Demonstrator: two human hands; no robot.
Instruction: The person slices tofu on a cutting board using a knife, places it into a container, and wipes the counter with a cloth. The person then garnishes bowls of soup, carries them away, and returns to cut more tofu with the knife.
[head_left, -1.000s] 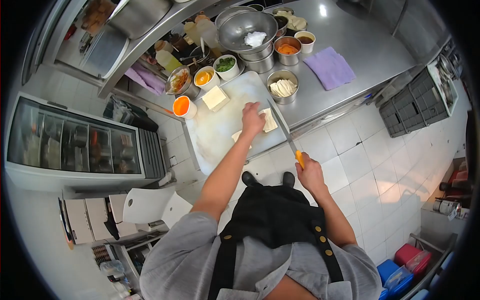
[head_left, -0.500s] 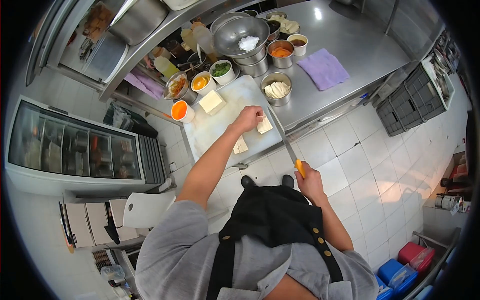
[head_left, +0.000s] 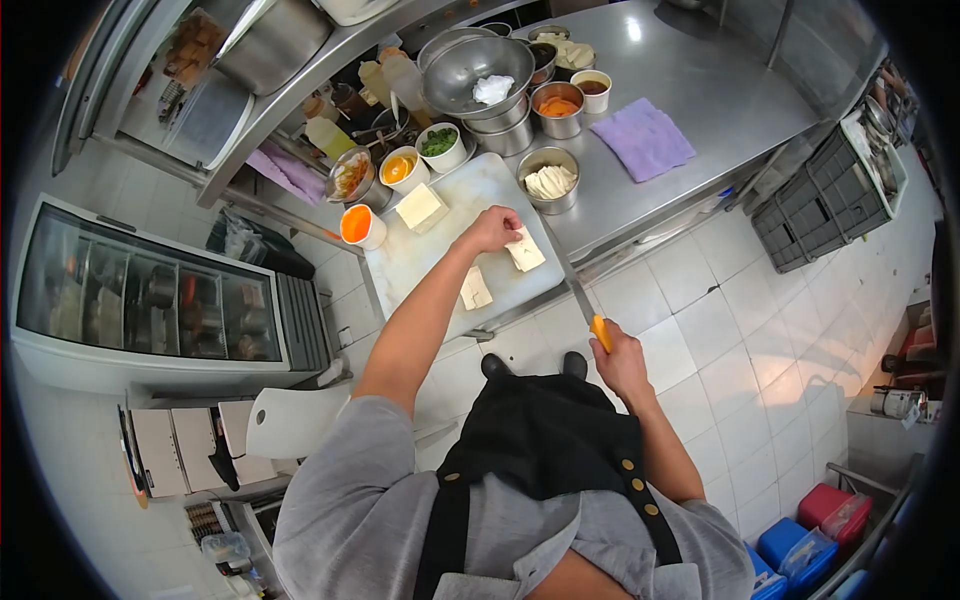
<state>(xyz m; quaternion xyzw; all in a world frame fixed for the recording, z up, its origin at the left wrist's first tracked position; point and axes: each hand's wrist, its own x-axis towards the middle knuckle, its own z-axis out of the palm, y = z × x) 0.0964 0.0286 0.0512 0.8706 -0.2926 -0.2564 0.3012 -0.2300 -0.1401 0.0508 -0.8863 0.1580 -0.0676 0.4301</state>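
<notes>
My left hand (head_left: 492, 229) is over the white cutting board (head_left: 415, 277), fingers bent and pressed together at the upper left end of a pale slice (head_left: 525, 250) that looks like tofu or cheese. Whether the fingertips pinch anything is hidden. Another pale slice (head_left: 476, 288) lies nearer my body, beside my forearm. Further back on the board sits a thick pale block (head_left: 422, 207). My right hand (head_left: 621, 362) is closed around the yellow handle of a knife (head_left: 600, 333). Its blade points forward along the board's right edge.
Behind the board stand tubs with orange liquid (head_left: 362, 227), orange pieces (head_left: 404, 169) and chopped greens (head_left: 441, 147). A steel bowl of white slices (head_left: 549, 181) is at its right, near a purple cloth (head_left: 642, 139). A large metal bowl (head_left: 477, 75) sits on stacked pots.
My left hand has shifted slightly up and left, leaving more of the pale slice uncovered. My right hand and the knife stay nearly where they were.
</notes>
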